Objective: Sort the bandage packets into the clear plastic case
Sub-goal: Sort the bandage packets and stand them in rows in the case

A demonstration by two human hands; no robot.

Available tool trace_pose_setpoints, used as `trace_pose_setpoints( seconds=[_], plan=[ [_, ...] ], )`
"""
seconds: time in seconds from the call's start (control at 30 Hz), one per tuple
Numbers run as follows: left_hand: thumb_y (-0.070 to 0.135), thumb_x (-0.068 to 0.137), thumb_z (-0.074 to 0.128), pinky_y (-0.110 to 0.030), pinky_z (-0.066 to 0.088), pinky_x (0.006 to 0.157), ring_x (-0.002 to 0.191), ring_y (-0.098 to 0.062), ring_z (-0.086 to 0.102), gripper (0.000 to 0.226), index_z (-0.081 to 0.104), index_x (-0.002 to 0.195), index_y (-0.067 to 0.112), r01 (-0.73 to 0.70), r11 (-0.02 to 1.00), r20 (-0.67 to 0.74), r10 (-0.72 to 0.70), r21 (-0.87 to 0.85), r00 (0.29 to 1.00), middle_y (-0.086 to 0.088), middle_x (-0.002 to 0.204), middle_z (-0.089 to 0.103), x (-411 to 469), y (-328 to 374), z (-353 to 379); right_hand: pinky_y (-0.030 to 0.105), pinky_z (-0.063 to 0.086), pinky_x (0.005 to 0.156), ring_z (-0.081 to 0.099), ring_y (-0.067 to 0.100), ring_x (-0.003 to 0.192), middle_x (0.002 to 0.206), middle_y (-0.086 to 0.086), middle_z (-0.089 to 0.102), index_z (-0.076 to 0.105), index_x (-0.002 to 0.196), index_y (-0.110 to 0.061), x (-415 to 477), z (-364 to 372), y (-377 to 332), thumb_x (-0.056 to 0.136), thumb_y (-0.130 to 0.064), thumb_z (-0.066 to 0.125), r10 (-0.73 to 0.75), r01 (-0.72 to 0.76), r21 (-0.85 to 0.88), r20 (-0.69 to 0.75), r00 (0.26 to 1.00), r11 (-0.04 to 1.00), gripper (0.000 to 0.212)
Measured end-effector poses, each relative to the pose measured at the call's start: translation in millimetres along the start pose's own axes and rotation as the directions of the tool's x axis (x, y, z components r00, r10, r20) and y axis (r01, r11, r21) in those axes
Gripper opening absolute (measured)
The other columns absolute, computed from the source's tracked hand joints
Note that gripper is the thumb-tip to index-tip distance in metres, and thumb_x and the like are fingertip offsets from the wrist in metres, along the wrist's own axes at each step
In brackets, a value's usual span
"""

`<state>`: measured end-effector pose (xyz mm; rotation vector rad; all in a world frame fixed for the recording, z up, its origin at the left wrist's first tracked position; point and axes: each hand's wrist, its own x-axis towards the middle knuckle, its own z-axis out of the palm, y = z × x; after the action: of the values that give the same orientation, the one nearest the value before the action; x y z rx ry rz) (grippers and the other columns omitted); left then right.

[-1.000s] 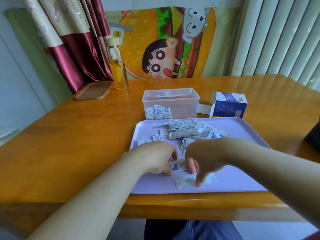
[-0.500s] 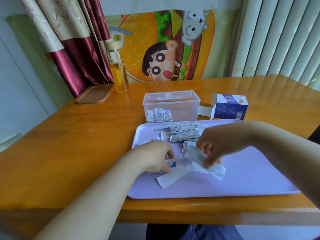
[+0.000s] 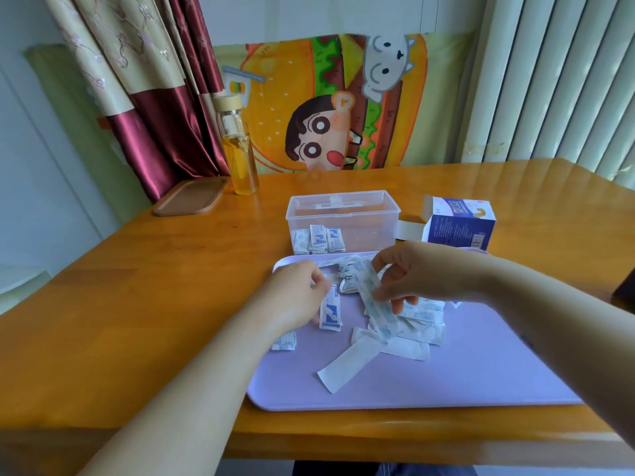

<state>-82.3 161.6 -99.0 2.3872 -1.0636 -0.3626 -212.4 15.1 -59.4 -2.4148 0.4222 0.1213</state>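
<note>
A lilac tray lies on the wooden table with several white-and-blue bandage packets scattered on it. My right hand pinches a long strip of packets and holds it tilted above the tray. My left hand holds a small folded packet that hangs from its fingers. A loose strip lies flat on the tray. The clear plastic case stands open behind the tray, with three upright bundles of packets in its left end.
A blue and white bandage box lies open to the right of the case. A glass bottle with yellow liquid and a brown wooden lid stand at the back left. Curtains and a cartoon poster are behind the table.
My right hand has lifted the strip of packets from the tray's front and moved it up and back. My left hand now holds a small folded packet. The camera has tilted.
</note>
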Motion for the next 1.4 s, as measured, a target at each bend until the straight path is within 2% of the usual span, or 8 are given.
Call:
trace_pose_setpoints(
  seconds=[0.2, 0.33, 0.5, 0.67, 0.83, 1.2, 1.3, 1.4],
  plan=[
    [0.041, 0.095, 0.047, -0.021, 0.044, 0.058, 0.071, -0.008, 0.063, 0.025, 0.057, 0.108, 0.022, -0.017, 0.953, -0.031, 0.008, -0.303, 0.999, 0.004, 0.094, 0.065, -7.9, -2.1, -22.1, 0.017, 0.043, 0.054, 0.059, 0.002, 0.049, 0.062, 0.000, 0.068, 0.060, 0.085, -0.009, 21.1, 34.8, -25.5, 0.086, -0.013, 0.066, -0.016, 0.021, 0.437, -0.014, 1.000, 0.899, 0.007],
    [0.026, 0.092, 0.058, -0.029, 0.049, 0.070, 0.068, -0.012, 0.057, 0.019, 0.057, 0.111, 0.026, -0.021, 0.948, -0.095, -0.010, -0.318, 0.995, -0.003, 0.095, 0.063, -6.4, -24.6, -19.1, 0.017, 0.042, 0.054, 0.062, 0.000, 0.056, 0.070, -0.008, 0.071, 0.065, 0.091, -0.013, 26.0, 44.0, -34.0, 0.084, -0.021, 0.067, -0.110, 0.119, 0.125, -0.077, 0.991, 0.985, 0.011],
    [0.022, 0.090, 0.061, -0.023, 0.042, 0.063, 0.075, -0.013, 0.056, 0.025, 0.058, 0.115, 0.020, 0.033, 0.989, -0.081, -0.045, -0.144, 0.996, 0.000, 0.088, 0.057, -6.3, -47.6, -16.1, 0.022, 0.044, 0.076, 0.057, 0.008, 0.088, 0.103, -0.008, 0.063, 0.063, 0.111, -0.023, 13.9, 49.1, -26.4, 0.078, -0.025, 0.074, -0.103, 0.241, -0.412, 0.329, 0.939, 0.879, 0.034],
    [0.024, 0.089, 0.062, -0.026, 0.042, 0.073, 0.086, -0.013, 0.049, 0.026, 0.059, 0.115, 0.023, 0.051, 0.998, -0.131, -0.046, 0.036, 0.990, 0.003, 0.105, 0.050, -6.0, -47.1, -6.1, 0.010, 0.031, 0.057, 0.048, 0.008, 0.078, 0.082, -0.015, 0.049, 0.062, 0.113, -0.017, 16.4, 52.9, -32.3, 0.082, -0.023, 0.070, -0.048, 0.242, -0.485, 0.378, 0.924, 0.840, 0.033],
    [0.028, 0.090, 0.061, -0.033, 0.044, 0.092, 0.118, -0.019, 0.044, 0.031, 0.054, 0.121, 0.030, 0.055, 0.992, -0.186, -0.034, 0.109, 0.982, 0.005, 0.132, 0.042, -10.8, -46.0, -10.5, 0.015, 0.036, 0.062, 0.051, 0.006, 0.076, 0.080, -0.016, 0.050, 0.064, 0.107, -0.021, 15.7, 51.7, -28.2, 0.080, -0.029, 0.071, -0.030, 0.209, -0.474, 0.356, 0.934, 0.856, 0.028],
    [0.028, 0.091, 0.059, -0.024, 0.045, 0.078, 0.095, -0.008, 0.051, 0.025, 0.057, 0.116, 0.031, -0.044, 0.999, -0.193, 0.048, 0.028, 0.980, 0.012, 0.115, 0.052, -20.6, -38.5, -16.2, 0.019, 0.037, 0.060, 0.051, 0.009, 0.071, 0.079, -0.010, 0.056, 0.066, 0.096, -0.021, 16.5, 51.0, -28.4, 0.078, -0.024, 0.072, -0.065, 0.244, -0.471, 0.363, 0.929, 0.848, 0.019],
    [0.026, 0.093, 0.055, -0.011, 0.040, 0.056, 0.072, 0.002, 0.055, 0.009, 0.062, 0.100, 0.029, -0.112, 0.992, -0.161, 0.102, -0.059, 0.982, 0.017, 0.091, 0.061, -27.8, -30.8, -16.1, 0.012, 0.038, 0.059, 0.052, 0.001, 0.067, 0.073, -0.015, 0.058, 0.067, 0.079, -0.027, 10.3, 41.3, -31.6, 0.079, -0.021, 0.073, -0.236, 0.301, -0.346, 0.219, 0.947, 0.888, 0.009],
    [0.031, 0.099, 0.043, -0.012, 0.038, 0.054, 0.061, 0.002, 0.058, 0.026, 0.066, 0.098, 0.019, -0.088, 0.902, 0.009, 0.101, -0.423, 0.995, 0.004, 0.087, 0.069, -37.5, -19.2, -13.3, 0.013, 0.040, 0.060, 0.052, 0.003, 0.067, 0.078, -0.014, 0.058, 0.073, 0.074, -0.023, 5.3, 29.2, -35.1, 0.078, -0.012, 0.074, -0.499, 0.467, -0.188, -0.192, 0.845, 0.864, 0.012]
  ],
)
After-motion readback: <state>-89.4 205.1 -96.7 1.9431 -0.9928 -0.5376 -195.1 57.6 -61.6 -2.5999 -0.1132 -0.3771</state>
